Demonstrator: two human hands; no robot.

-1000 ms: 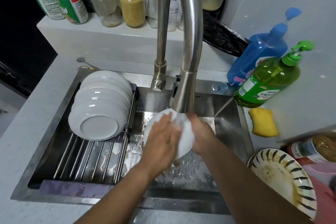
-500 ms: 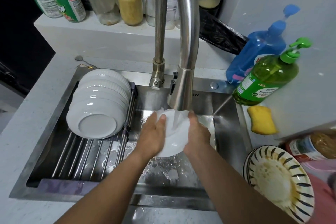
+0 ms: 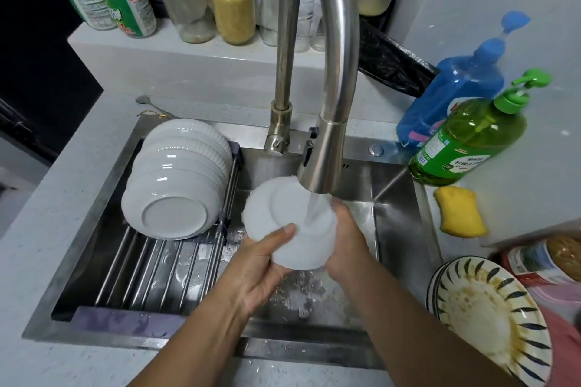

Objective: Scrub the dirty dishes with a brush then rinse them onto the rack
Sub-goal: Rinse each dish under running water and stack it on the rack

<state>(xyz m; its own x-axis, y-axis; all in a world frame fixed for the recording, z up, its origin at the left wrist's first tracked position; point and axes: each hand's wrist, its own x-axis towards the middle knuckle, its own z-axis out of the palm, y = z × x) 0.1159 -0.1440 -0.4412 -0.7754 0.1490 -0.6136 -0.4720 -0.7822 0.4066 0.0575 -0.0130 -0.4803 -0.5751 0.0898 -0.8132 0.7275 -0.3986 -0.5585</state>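
A small white plate (image 3: pixel 279 214) is tilted under the running water from the steel tap (image 3: pixel 323 163) over the sink (image 3: pixel 396 229). My left hand (image 3: pixel 261 267) holds its lower left edge, thumb lying across the face. My right hand (image 3: pixel 345 239) grips the plate's right edge, fingers behind it. On the roll-up rack (image 3: pixel 157 273) over the sink's left half lean several white bowls (image 3: pixel 176 185), stacked on their sides. Dirty striped plates (image 3: pixel 490 320) are stacked on the counter at the right. No brush is in sight.
A yellow sponge (image 3: pixel 459 214) lies on the right counter below a green soap bottle (image 3: pixel 471 138) and a blue bottle (image 3: pixel 456 88). Jars and spray bottles line the back ledge (image 3: pixel 176 50). A spoon (image 3: pixel 151 105) lies behind the rack. A jar (image 3: pixel 547 261) lies at far right.
My left hand slid from covering the plate's face down to its lower left edge. The plate now faces up into the stream.
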